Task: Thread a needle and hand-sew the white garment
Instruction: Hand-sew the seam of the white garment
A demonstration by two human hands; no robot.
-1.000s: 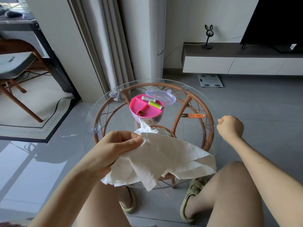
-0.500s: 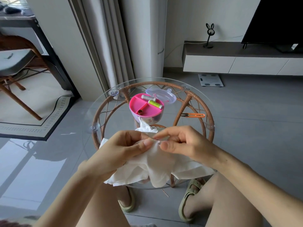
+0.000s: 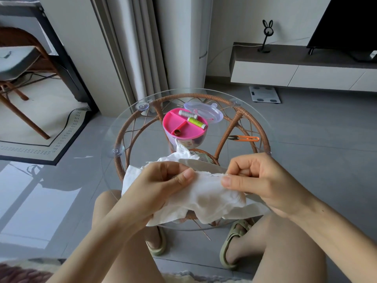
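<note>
Two hands hold one soft white garment [image 3: 212,198] just above the near edge of the glass table [image 3: 130,119]. On the left side, the left hand [image 3: 163,186] has its fingers curled under the cloth and its thumb pressed down on top, so it pinches a bunched-up part. Between the two hands the cloth is pulled into a short flat strip with a seam edge along the top. On the right side, the right hand [image 3: 257,180] has its fingers curled in tight, and its thumb and first finger pinch the edge of the cloth. A needle may be in that pinch, but it is too small to see, and no thread shows either. Past the left hand, further off on the table, sits a pink sewing box [image 3: 184,128] with a pale spool [image 3: 187,113] and a green spool [image 3: 196,122] on it, and a clear lid [image 3: 206,110] behind it. Past the right hand lie the orange snips [image 3: 245,138]. I think the cloth is very light and floppy. It would sag and slide if only one hand had it. The best place to hold it is close on each side of the spot to be sewn, so that bit lies flat and a little tight. A hard pull could pucker the thin cloth.
</note>
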